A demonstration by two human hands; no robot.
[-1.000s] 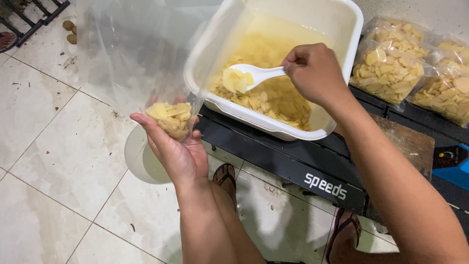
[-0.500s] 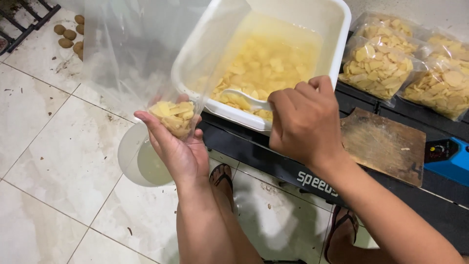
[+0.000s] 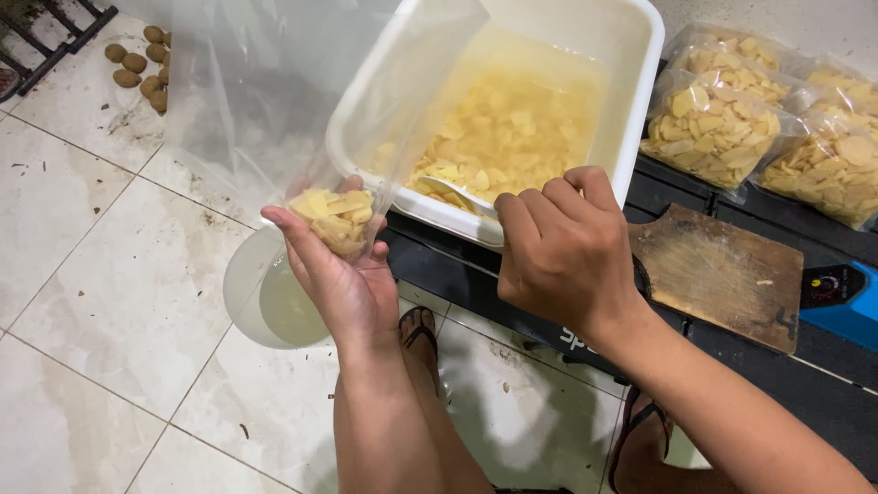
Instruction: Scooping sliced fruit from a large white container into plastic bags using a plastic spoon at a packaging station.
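Far left floor: small brown round tubers (image 3: 137, 64) lie in a loose heap on the pale floor tiles (image 3: 82, 274), beside a dark metal rack (image 3: 55, 37).
Bowl on floor: a round pale bowl (image 3: 261, 297) of cloudy liquid stands on the tiles, just under the left hand.
Left hand (image 3: 343, 265): palm up, fingers curled into a cup beneath the bottom corner of a clear plastic bag (image 3: 274, 101); the bag stands upright above the palm.
Bag contents: a small clump of yellow sliced pieces (image 3: 334, 220) sits in the bag's corner, resting on the palm.
Tub: a white rectangular tub (image 3: 631, 101), tilted toward the bag, holds more yellow slices in cloudy water.
Right hand (image 3: 567, 252): fingers closed in a fist around the handle of a white spoon (image 3: 457, 194), whose bowl dips into the slices at the tub's near edge.
Right side: a worn wooden board (image 3: 722, 274) lies on a dark case; behind it rest sealed bags of slices (image 3: 722, 128).
Below: sandalled feet (image 3: 421, 334).
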